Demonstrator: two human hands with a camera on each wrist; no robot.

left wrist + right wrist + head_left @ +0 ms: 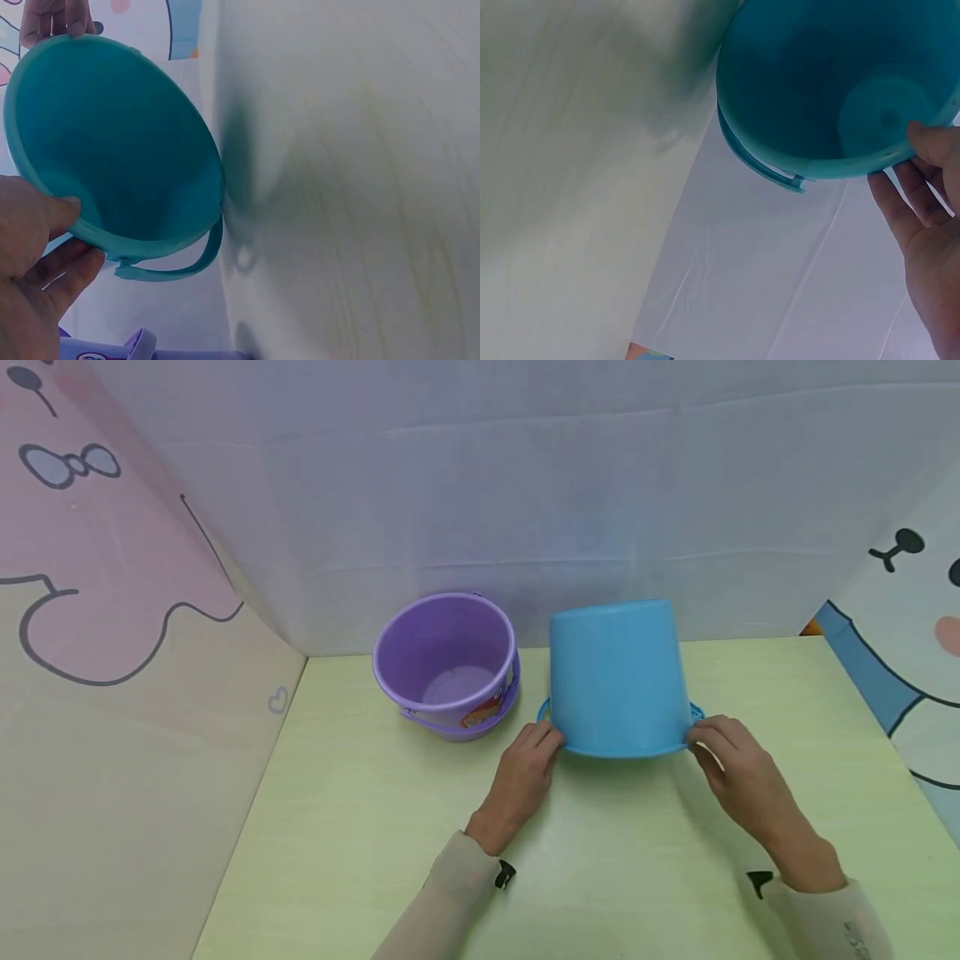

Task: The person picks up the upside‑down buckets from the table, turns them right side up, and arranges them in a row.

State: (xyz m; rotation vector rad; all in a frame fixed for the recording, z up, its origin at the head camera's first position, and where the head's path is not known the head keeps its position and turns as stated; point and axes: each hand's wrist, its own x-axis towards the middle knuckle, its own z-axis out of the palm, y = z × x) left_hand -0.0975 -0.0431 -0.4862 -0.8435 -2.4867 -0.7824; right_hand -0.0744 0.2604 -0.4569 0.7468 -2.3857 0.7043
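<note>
A blue bucket (618, 681) is tipped mouth-down and tilted, its rim facing the person; both wrist views look into its hollow inside. My left hand (525, 768) pinches the rim at the left, thumb (64, 212) inside and fingers outside. On the opposite side my right hand (742, 772) pinches the rim the same way, its thumb (930, 142) over the edge. The bucket's handle (176, 271) hangs toward the tabletop, beyond the rim. Left of the blue bucket stands a purple bucket (457, 672), upright with its mouth up and its handle lowered.
The light green tabletop (360, 827) ends at a pale curtain-like backdrop (480, 485). Printed cartoon panels flank it, a pink figure (97, 552) on the left and a white one (915, 610) on the right.
</note>
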